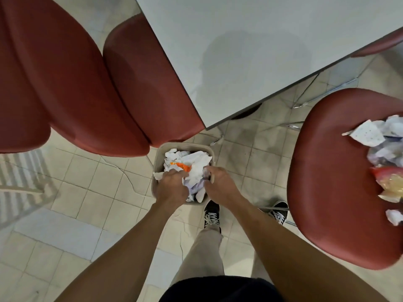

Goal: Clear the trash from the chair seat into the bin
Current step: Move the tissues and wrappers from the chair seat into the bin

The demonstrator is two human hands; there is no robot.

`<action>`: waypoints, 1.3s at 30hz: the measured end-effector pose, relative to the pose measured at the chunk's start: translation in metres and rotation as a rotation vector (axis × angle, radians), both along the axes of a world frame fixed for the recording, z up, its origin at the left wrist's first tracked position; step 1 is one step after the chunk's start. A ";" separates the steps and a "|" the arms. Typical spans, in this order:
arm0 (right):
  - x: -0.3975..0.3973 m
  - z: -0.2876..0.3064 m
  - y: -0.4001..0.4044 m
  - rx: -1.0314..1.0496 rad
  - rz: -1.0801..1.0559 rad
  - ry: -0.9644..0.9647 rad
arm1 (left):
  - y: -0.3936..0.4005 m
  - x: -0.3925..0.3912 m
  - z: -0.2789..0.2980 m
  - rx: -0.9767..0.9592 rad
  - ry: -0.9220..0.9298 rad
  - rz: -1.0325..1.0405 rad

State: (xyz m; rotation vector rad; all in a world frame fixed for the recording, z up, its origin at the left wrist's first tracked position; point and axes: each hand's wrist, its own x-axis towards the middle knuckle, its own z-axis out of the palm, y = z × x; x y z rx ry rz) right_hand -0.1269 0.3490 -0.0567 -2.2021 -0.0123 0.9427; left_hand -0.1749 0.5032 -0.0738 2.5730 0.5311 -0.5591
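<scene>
A small beige bin (162, 149) stands on the tiled floor between a red chair and my feet, filled with crumpled white paper (192, 162) and an orange wrapper (182, 165). Both my hands are over the bin's near side. My left hand (171, 185) has its fingers curled into the paper. My right hand (219, 182) grips paper at the bin's right rim. At the right, a red chair seat (331, 182) carries more trash: crumpled white paper (379, 138), a red and yellow wrapper (390, 182) and a small white scrap (394, 216).
A white table (250, 51) fills the upper middle, its corner just beyond the bin. Two red chairs (76, 83) stand at the left, close to the bin. My black shoes (211, 214) stand on the floor just behind the bin. A striped object lies at the far left.
</scene>
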 end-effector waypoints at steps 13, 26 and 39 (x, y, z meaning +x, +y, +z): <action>0.020 0.043 -0.170 -0.028 -0.343 0.007 | -0.136 0.073 0.039 -0.192 0.028 -0.262; 0.046 0.032 -0.379 -0.106 -0.733 -0.048 | -0.345 0.166 0.043 -0.248 -0.053 -0.639; 0.050 -0.016 -0.513 -0.153 -0.914 0.062 | -0.515 0.208 0.001 -0.194 -0.020 -0.902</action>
